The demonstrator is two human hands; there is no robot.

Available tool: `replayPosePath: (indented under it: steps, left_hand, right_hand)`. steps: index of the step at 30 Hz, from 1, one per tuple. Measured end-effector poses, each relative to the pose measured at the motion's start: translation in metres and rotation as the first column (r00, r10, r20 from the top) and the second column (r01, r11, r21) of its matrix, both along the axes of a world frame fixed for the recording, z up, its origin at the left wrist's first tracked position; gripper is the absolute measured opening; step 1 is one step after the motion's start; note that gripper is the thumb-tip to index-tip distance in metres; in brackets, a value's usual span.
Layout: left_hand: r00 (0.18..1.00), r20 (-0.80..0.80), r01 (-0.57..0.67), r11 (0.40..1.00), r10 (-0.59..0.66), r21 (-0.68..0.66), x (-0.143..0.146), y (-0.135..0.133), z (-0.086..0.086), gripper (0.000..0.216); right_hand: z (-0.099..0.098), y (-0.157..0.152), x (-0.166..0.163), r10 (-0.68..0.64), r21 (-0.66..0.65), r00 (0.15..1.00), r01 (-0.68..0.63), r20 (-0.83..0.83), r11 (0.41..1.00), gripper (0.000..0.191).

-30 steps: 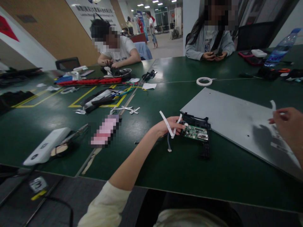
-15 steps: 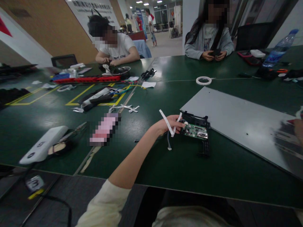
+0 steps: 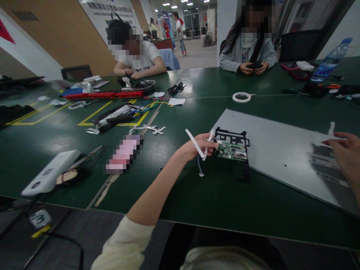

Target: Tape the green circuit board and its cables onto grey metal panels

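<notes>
My left hand [image 3: 198,147] is closed on the left edge of a green circuit board [image 3: 232,150], which sits in a black plastic frame [image 3: 231,133]. Two white tape strips [image 3: 194,144] cross over the fingers of this hand. A short grey cable [image 3: 200,167] hangs below it. At the right edge my right hand [image 3: 345,148] pinches a small crumpled white strip of tape [image 3: 332,130] above the large pale grey panel [image 3: 270,144]. The right hand is partly cut off by the frame.
A tape roll [image 3: 242,97] lies behind the panel. To the left are a pixelated pink phone-like object [image 3: 124,154], a white power strip [image 3: 52,171] and tape scraps [image 3: 158,129]. Two people sit across the green table [image 3: 180,195]. A water bottle [image 3: 332,62] stands at the far right.
My right hand has come further into view from the right edge, with the white strip now visible. The panel has shifted left. The board and frame have tilted slightly in my left hand.
</notes>
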State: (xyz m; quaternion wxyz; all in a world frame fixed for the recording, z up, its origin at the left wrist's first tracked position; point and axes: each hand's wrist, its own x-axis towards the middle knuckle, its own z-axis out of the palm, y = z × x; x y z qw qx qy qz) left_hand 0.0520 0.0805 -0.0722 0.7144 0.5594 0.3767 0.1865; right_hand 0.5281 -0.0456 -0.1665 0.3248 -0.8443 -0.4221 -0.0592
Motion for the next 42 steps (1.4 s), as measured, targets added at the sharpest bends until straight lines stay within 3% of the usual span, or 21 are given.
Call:
replayPosePath:
  steps: [3, 9, 14, 17, 22, 28, 33, 42]
  left_hand:
    - [0.998, 0.057, -0.001, 1.000, 0.000, 0.005, -0.003, 0.003, 0.001, 0.031]
    - [0.996, 0.078, -0.045, 0.999, 0.046, -0.016, -0.001, 0.002, -0.002, 0.029]
    - [0.998, 0.035, -0.043, 0.998, 0.045, -0.056, 0.003, 0.000, -0.008, 0.031]
    - [1.000, 0.000, -0.018, 0.998, 0.018, -0.061, 0.003, 0.000, -0.010, 0.030]
    - [0.999, -0.008, -0.041, 0.995, 0.041, -0.096, 0.001, 0.003, -0.010, 0.033]
    - [0.998, 0.018, -0.056, 0.993, 0.058, -0.100, 0.003, 0.002, -0.011, 0.036]
    - [0.998, 0.068, -0.001, 0.992, 0.010, -0.126, 0.011, -0.007, -0.009, 0.031]
    - [1.000, -0.027, 0.003, 0.997, -0.005, -0.076, 0.014, -0.007, -0.015, 0.034]
  right_hand:
    - [0.015, 0.004, -0.025, 0.029, -0.040, 0.993, -0.033, -0.113, 0.999, 0.039]
    - [0.029, 0.009, -0.059, 0.223, -0.052, 0.948, -0.240, -0.228, 0.969, 0.039]
    - [0.032, 0.006, -0.071, 0.335, 0.080, 0.769, -0.350, -0.544, 0.933, 0.045]
    - [0.028, 0.007, -0.070, 0.360, 0.136, 0.706, -0.354, -0.610, 0.925, 0.046]
    - [0.022, 0.013, -0.076, 0.362, 0.212, 0.695, -0.297, -0.621, 0.931, 0.038]
    - [0.031, 0.015, -0.098, 0.340, 0.164, 0.747, -0.302, -0.572, 0.939, 0.040]
    - [0.027, 0.024, -0.115, 0.397, 0.161, 0.800, -0.365, -0.449, 0.917, 0.039]
    - [0.029, 0.033, -0.130, 0.419, 0.065, 0.852, -0.420, -0.314, 0.905, 0.033]
